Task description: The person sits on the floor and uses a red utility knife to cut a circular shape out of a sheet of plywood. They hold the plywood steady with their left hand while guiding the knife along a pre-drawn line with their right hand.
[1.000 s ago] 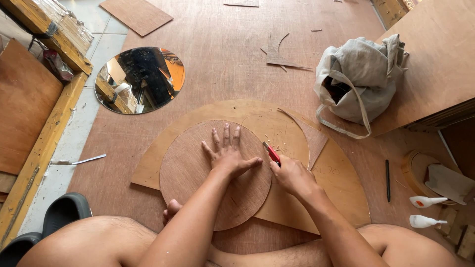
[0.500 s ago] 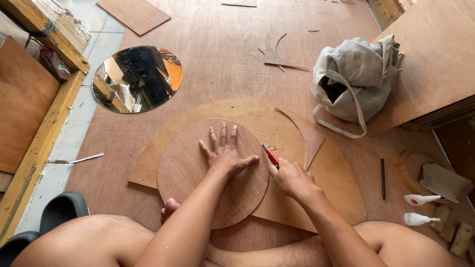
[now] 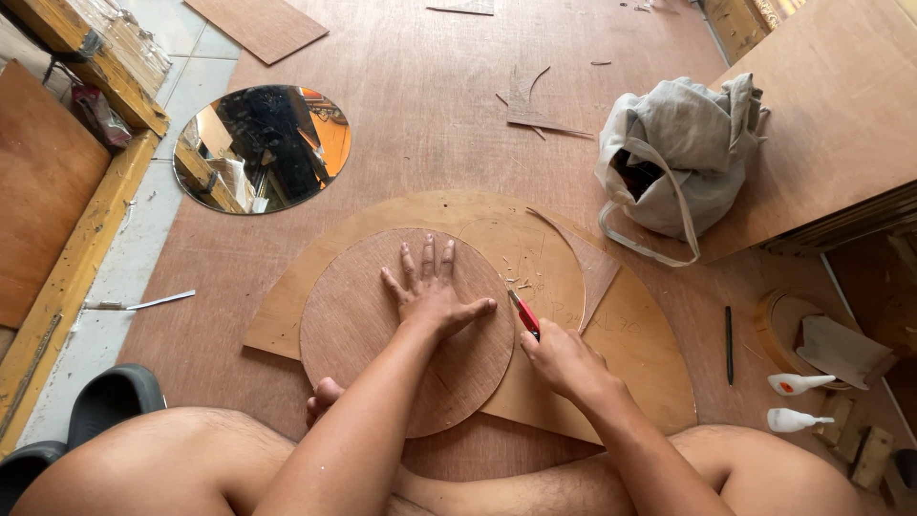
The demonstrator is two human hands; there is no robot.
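My left hand (image 3: pixel 432 294) lies flat with fingers spread on a round brown board disc (image 3: pixel 363 334), pressing it down. The disc rests on a larger curved sheet of thin board (image 3: pixel 630 354) on the floor. Holding a red utility knife (image 3: pixel 522 313), my right hand (image 3: pixel 564 361) has the blade at the disc's right edge, against the sheet beneath. Small shavings lie just above the blade. My bare legs frame the bottom of the view, and toes show under the disc.
An oval mirror (image 3: pixel 263 148) lies at the upper left. A grey cloth bag (image 3: pixel 678 158) sits at the upper right beside stacked boards (image 3: pixel 841 115). A black pencil (image 3: pixel 729 332), two white glue bottles (image 3: pixel 798 401) and black sandals (image 3: pixel 110 401) lie nearby.
My right hand and the knife have slid a little along the disc's right edge. The left hand stays flat on the disc.
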